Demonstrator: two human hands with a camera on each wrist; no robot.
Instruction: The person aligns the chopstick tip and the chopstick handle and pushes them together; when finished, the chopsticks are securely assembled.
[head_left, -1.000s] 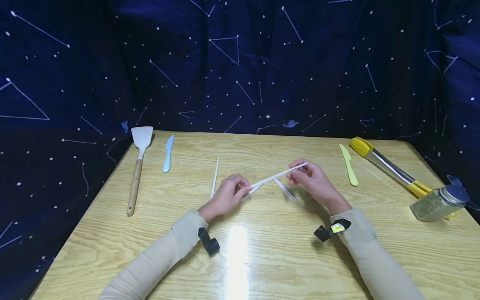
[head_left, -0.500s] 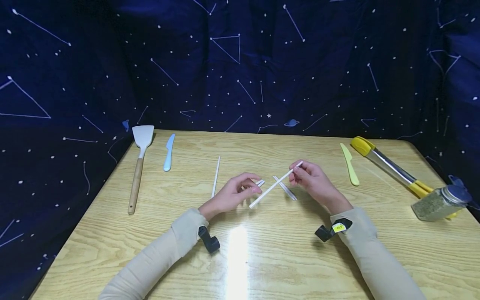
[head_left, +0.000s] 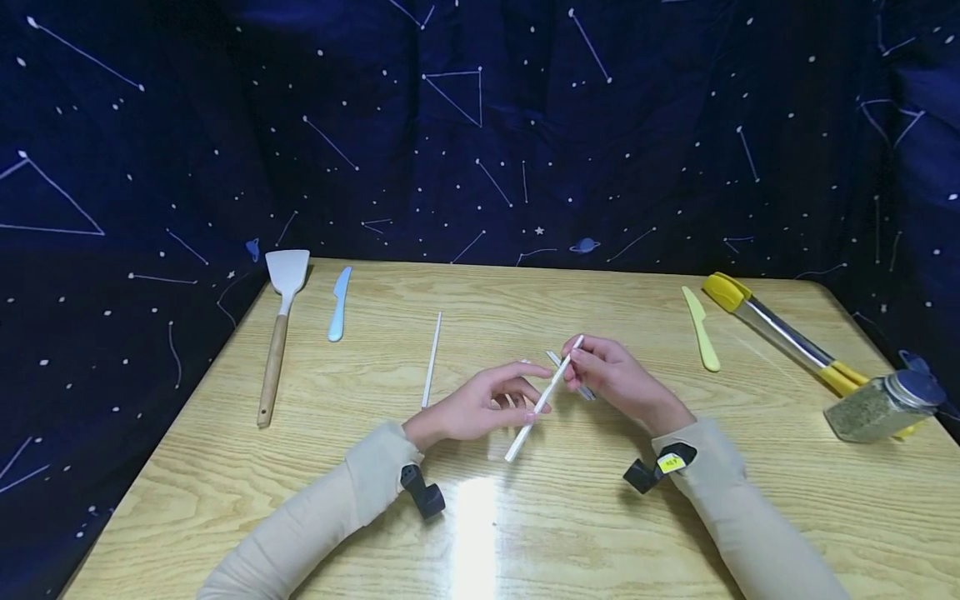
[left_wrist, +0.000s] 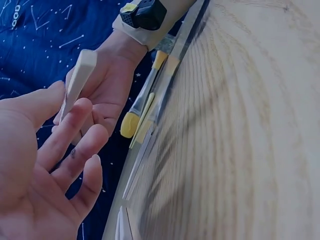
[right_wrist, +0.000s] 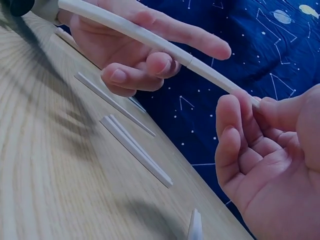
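Observation:
My right hand point(head_left: 611, 375) pinches one end of a white chopstick point(head_left: 517, 443) between thumb and fingers, holding it slanted above the table. Its thicker end points down toward the near side. My left hand point(head_left: 480, 404) is beside the stick, index finger extended and the other fingers loosely bent. The stick passes between the left thumb and index finger; whether they touch it, I cannot tell. On the table lie more white chopsticks: a close group point(right_wrist: 137, 152) and a single one point(right_wrist: 115, 102) in the right wrist view. My hands partly cover these in the head view.
A spatula point(head_left: 274, 350) and a blue knife point(head_left: 338, 307) lie at left. On the right are a green knife point(head_left: 701, 329), yellow-ended tongs point(head_left: 783, 333) and a jar of dried herbs point(head_left: 877, 408). A starry curtain point(head_left: 480, 167) hangs behind the wooden table point(head_left: 570, 517).
My left fingers have let go of the chopstick and spread, moving right. My right hand has swung the stick steeper, its lower end coming nearer, and has shifted slightly left.

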